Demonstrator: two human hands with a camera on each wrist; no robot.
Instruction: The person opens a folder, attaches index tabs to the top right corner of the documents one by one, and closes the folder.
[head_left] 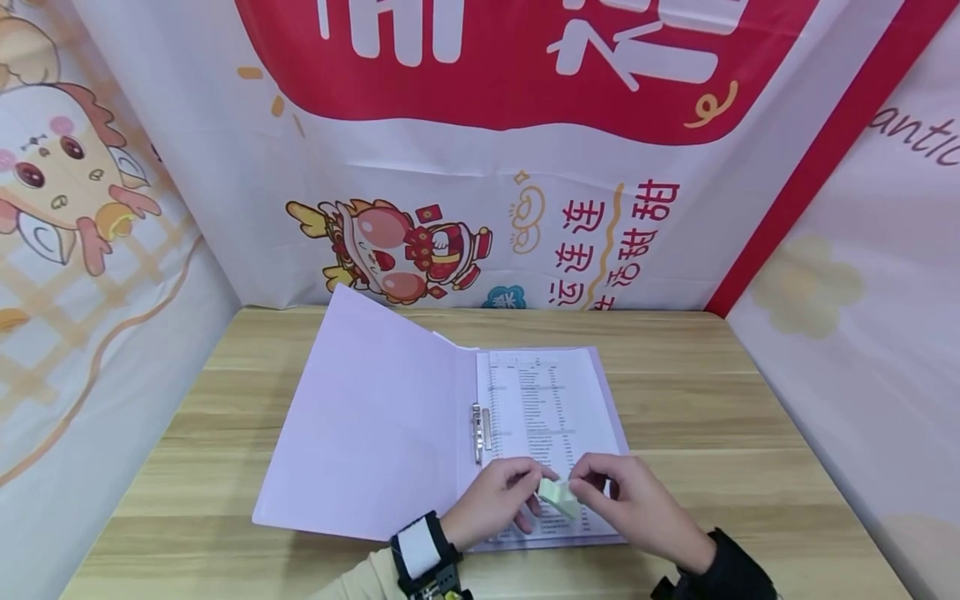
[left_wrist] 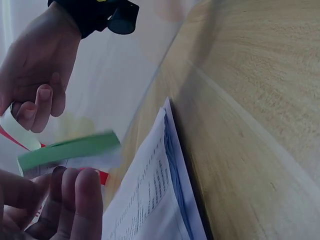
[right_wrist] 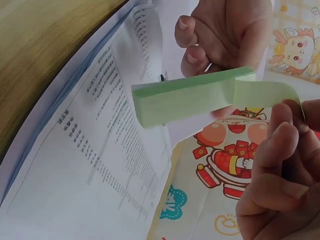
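A person's two hands are working over a lilac folder [head_left: 367, 433] that is lying spread on a wood-grain table [head_left: 690, 383]. The left hand [head_left: 497, 498] is grasping a small pad of pale green sticky notes [head_left: 557, 497] between thumb and fingers. The right hand [head_left: 633, 504] is pinching the free end of the pad's top sheet [right_wrist: 265, 93], which is curving up and away while its other end is staying attached to the pad. The pad is hovering above the lower part of a printed page [head_left: 536, 400], between the two hands; the right wrist view is showing its long, narrow shape and a darker green edge.

The page is resting on the folder's right side, carrying columns of small text too fine to read. Bluish sheets [left_wrist: 172, 160] are showing beneath it along the edge. A metal clip [head_left: 477, 433] is sitting near the folder's spine, at the page's left margin. The folder's left cover is leaning up at a tilt, casting shadow on the table.

A black strap with a white patch [head_left: 417, 550] is circling the left wrist, and a black band [head_left: 731, 571] the right. Behind the table, a white cloth [head_left: 450, 158] is hanging, printed with a red panel, Chinese characters and a cartoon figure [head_left: 397, 250].
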